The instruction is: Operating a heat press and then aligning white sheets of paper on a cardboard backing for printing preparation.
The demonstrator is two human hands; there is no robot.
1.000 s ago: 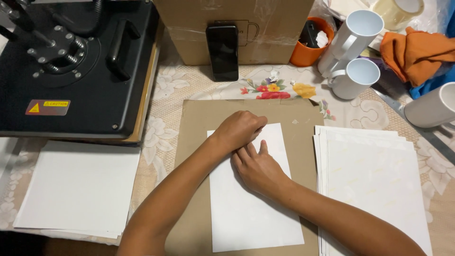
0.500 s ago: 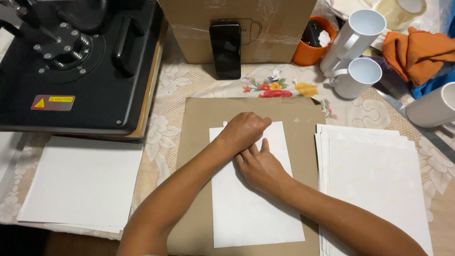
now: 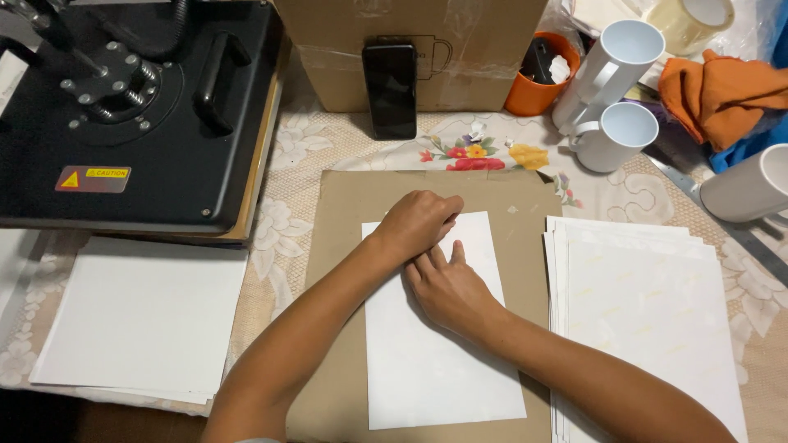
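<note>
A white paper sheet (image 3: 435, 361) lies on a brown cardboard sheet (image 3: 345, 205) in front of me. My left hand (image 3: 419, 221) rests on the upper part of the paper, its fingers curled into a loose fist. Just below it, my right hand (image 3: 447, 287) lies flat on the paper, fingers stretched out and partly tucked under the left hand. Whether either hand pinches something small is hidden.
A black heat press (image 3: 131, 115) stands at the upper left, over a stack of white sheets (image 3: 139, 320). Another paper stack (image 3: 648, 320) lies on the right. A cardboard box (image 3: 410, 49), black phone (image 3: 390, 90), orange cup (image 3: 533, 86), white mugs (image 3: 611, 135) and orange cloth (image 3: 722, 90) line the back.
Both hands stay on the paper with almost no movement. The view has shifted very slightly.
</note>
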